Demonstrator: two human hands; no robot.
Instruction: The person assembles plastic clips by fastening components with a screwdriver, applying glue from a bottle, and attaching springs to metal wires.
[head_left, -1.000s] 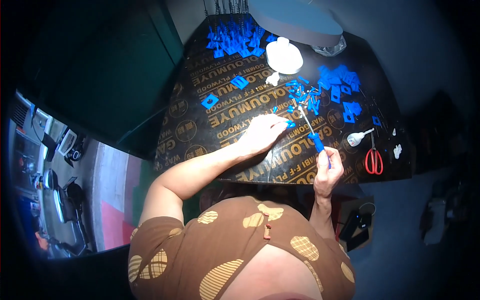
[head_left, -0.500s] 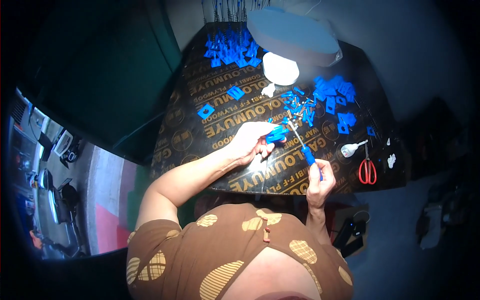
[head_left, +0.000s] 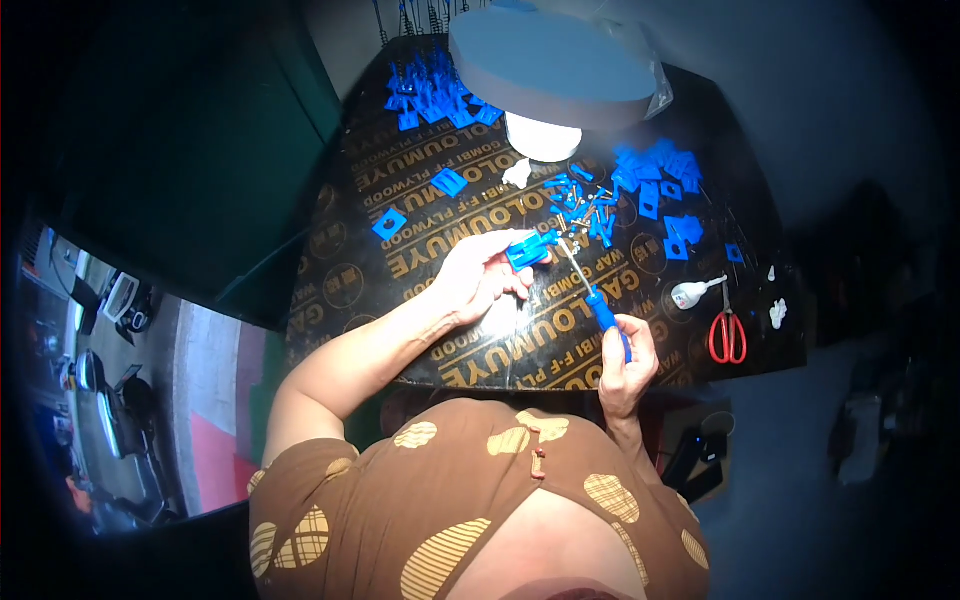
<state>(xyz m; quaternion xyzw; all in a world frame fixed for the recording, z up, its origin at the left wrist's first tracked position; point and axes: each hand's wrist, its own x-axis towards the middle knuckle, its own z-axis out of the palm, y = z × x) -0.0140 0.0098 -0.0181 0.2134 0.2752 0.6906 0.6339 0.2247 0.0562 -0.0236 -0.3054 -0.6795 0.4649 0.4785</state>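
Grasping a blue plastic part (head_left: 530,249), the left hand (head_left: 478,278) hovered over the counter (head_left: 470,345). The right hand (head_left: 627,362) clenched a blue-handled screwdriver (head_left: 592,296), tip at the part.

Round grey lamp shade (head_left: 560,65) hides the tabletop behind it, left hand (head_left: 478,278) covers most of small blue plastic bracket (head_left: 530,250), screwdriver tip contact too small to tell.

A dark printed board serves as the table (head_left: 430,330), lit from a round lamp (head_left: 560,65) at its far edge. A dark green wall (head_left: 180,150) stands to the left. Lower left, the floor (head_left: 215,400) shows grey and red patches. The right side lies in shadow.
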